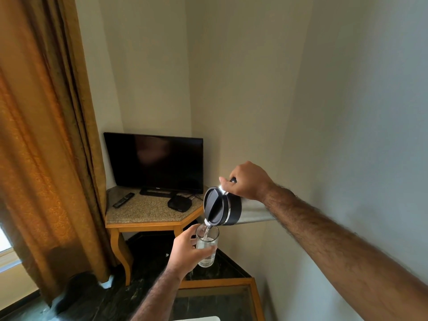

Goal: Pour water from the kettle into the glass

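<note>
Mid-pour in a room corner, seen from your head cam: at 9 o'clock an orange curtain [46,147] hangs beside a dark TV [154,162] on a stone-topped corner table [148,213], w/ a remote [123,200] and a small black box [179,203] lying on it. Toward 6 o'clock, your left hand [186,251] is wrapped around the glass [206,247], fingers closed on its side, holding it in the air above the dark lower surface, not resting on anything. Just above, at the glass's 12 o'clock, the kettle [222,206] is tipped hard over, lid facing you, spout right at the rim, a thin stream of water [206,231] dropping in; the glass looks roughly three-quarters full, though clear water in clear glass makes that hard to read. At 3 o'clock your right hand [246,181] is clenched on the kettle's handle, arm running in from the lower right. Risks, as a judgement: the level is near the top, so holding this tilt much longer would likely overflow onto your left fingers and the furniture below; the glass is unsupported, so any wobble of either hand could send the stream past the rim; if the water's hot, a splash means a burn.
</note>
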